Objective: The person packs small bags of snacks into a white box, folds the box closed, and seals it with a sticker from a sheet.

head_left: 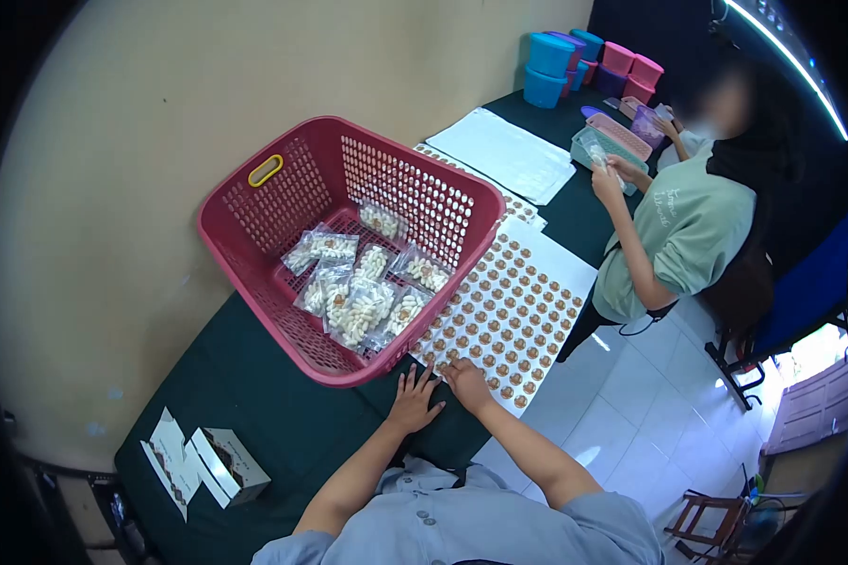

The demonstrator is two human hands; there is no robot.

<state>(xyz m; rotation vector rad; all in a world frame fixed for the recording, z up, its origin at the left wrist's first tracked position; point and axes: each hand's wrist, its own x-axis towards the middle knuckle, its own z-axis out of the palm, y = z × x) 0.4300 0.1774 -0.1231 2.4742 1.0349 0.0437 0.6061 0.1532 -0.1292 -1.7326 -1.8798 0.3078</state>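
Observation:
A white sheet of round brown stickers [511,306] lies on the dark green table, its near corner by my hands. My left hand [412,403] rests with fingers spread and fingertips at that sheet's near edge, holding nothing. Just right of it, my right hand [468,384] is bent down over the sheet's corner, fingers curled against the stickers. Whatever is under those fingertips is too small to make out. Beyond my left hand stands a maroon plastic basket [254,299], partly over the sheet. Several clear packets of white, oblong pieces [363,313] lie inside it.
Left on the table are an opened printed carton [233,466] and a flat white card piece [171,461]. White sheets [504,155] lie behind the basket. Coloured tubs [546,71] are stacked at the far end. A co-worker [697,221] stands right, holding a clear packet.

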